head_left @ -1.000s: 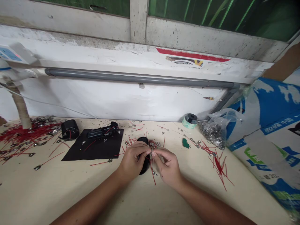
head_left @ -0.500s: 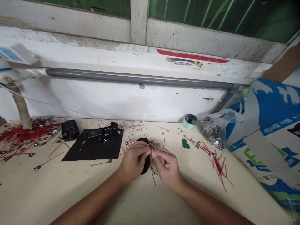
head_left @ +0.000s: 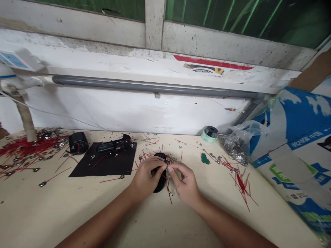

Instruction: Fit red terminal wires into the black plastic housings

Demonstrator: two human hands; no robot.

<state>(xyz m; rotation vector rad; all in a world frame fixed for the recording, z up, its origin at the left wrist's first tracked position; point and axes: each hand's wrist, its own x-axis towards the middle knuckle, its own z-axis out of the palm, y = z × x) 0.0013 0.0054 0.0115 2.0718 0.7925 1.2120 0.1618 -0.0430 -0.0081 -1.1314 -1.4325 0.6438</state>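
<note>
My left hand point(head_left: 147, 177) is over a black plastic part point(head_left: 160, 182) on the table, its thumb and index finger pinched together. Facing it, my right hand point(head_left: 184, 182) pinches too, the fingertips of both hands nearly touching. Whatever small piece lies between the fingertips is too small to make out. Thin red wires point(head_left: 168, 189) with a small metal end hang just below the fingertips, beside the black part. Behind my hands lie more small metal pieces and red wires.
A black sheet point(head_left: 103, 168) at left bears a black housing point(head_left: 113, 145); another black piece point(head_left: 78, 143) stands beside it. Red wires pile up far left point(head_left: 31, 146). At right are a tape roll point(head_left: 209, 134), a bag of metal parts point(head_left: 236, 143), loose wires and a large blue-white package point(head_left: 302, 137).
The small wire end below my fingertips has shifted slightly downward. Both hands remain pinched in nearly the same place, and the black part between them shows a little more.
</note>
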